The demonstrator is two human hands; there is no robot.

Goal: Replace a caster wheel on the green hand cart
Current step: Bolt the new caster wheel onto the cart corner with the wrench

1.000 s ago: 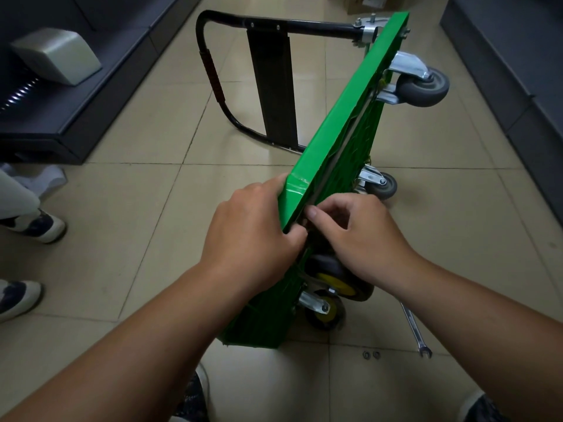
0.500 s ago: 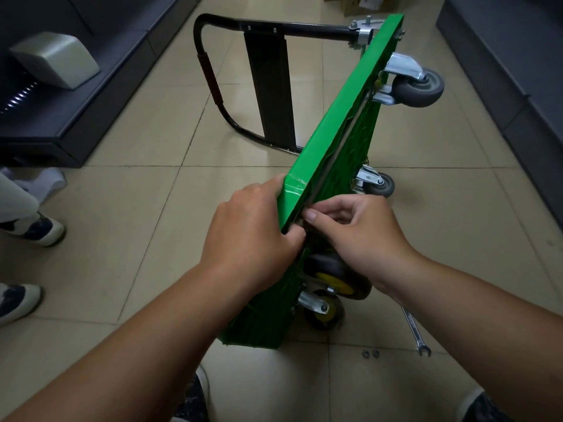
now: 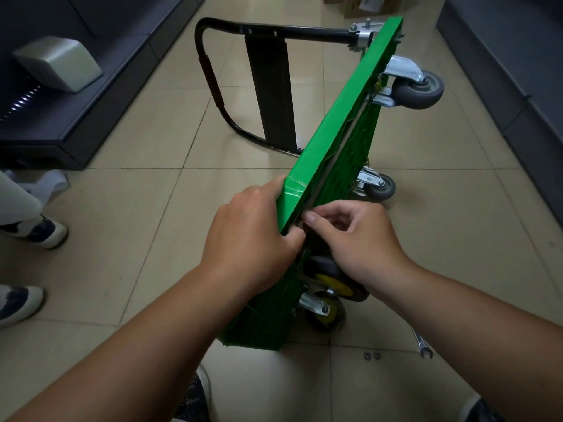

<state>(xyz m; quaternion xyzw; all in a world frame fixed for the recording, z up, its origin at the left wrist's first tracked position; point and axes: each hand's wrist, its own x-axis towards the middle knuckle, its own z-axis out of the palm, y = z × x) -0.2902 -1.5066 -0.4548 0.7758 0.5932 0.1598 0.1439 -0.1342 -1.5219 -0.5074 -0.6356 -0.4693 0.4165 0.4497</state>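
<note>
The green hand cart (image 3: 341,117) stands on its long side on the tiled floor, its black handle (image 3: 274,29) folded out to the left. My left hand (image 3: 246,236) grips the near top corner of the deck. My right hand (image 3: 359,239) has its thumb on the deck's edge and its fingers curled against the underside; what they pinch is hidden. Just below that hand sits a black caster wheel with a yellow hub (image 3: 332,277). A second yellow-hub caster (image 3: 326,313) is bracketed lower down. Two grey casters (image 3: 417,89) (image 3: 379,187) are at the far end.
A wrench (image 3: 422,345) and two small nuts or washers (image 3: 371,356) lie on the floor at the right of the cart. Another person's shoes (image 3: 39,233) stand at the left. Dark low shelving (image 3: 76,117) lines both sides, with a grey box (image 3: 58,63) on the left one.
Both hands stay at the cart's near corner. My right thumb and fingers have shifted slightly along the deck's edge. The cart has not moved.
</note>
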